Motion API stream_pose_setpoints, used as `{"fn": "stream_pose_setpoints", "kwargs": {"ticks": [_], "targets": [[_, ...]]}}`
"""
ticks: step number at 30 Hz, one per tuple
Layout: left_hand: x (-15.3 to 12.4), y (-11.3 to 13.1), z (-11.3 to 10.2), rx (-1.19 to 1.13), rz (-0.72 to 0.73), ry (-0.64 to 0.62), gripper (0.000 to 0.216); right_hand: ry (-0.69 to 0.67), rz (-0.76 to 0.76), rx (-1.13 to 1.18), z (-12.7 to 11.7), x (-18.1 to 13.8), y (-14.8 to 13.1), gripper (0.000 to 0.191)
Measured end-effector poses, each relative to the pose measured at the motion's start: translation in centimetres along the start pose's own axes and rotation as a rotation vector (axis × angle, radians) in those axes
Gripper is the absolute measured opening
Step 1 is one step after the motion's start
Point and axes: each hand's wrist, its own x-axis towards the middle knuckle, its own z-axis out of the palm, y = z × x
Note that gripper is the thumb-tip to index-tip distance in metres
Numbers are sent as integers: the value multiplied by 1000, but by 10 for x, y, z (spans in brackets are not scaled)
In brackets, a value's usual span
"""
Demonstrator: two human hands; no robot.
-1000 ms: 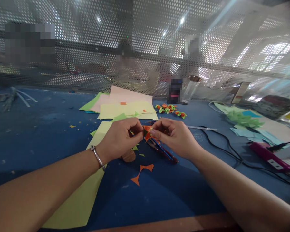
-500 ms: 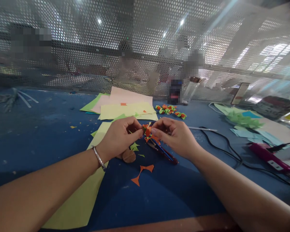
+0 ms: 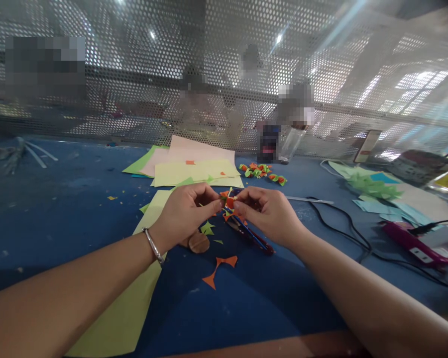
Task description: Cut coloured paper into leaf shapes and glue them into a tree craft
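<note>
Between my two hands is a small orange and green paper flower, raised over the blue table. My left hand, with a silver bangle at the wrist, pinches its left side. On its right side the thumb and fingers of my right hand are closed. Just below lie blue pens, partly hidden by the hands, and green paper scraps. A round wooden piece rests under my left hand. Nearer to me lies an orange paper offcut.
Yellow paper stretches under my left forearm, with stacked coloured sheets farther back. Finished paper flowers sit behind my right hand. A purple power strip with black cables lies at right. A perforated metal screen bounds the back.
My right hand has shifted slightly, its fingers still at the paper flower. My left hand stays almost where it was. The whole view has moved a little.
</note>
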Motion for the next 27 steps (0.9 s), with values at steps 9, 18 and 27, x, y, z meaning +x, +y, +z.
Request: {"fn": "stream_pose_setpoints", "kwargs": {"ticks": [9, 18, 27], "targets": [[-6, 6, -3, 141, 82, -13, 12, 114, 111, -129, -23, 24, 45, 17], [-6, 2, -5, 167, 155, -1, 12, 372, 425, -254, -61, 47, 117, 31], [-2, -1, -12, 340, 188, 74, 8, 75, 243, -402, -48, 29, 73, 21]]}}
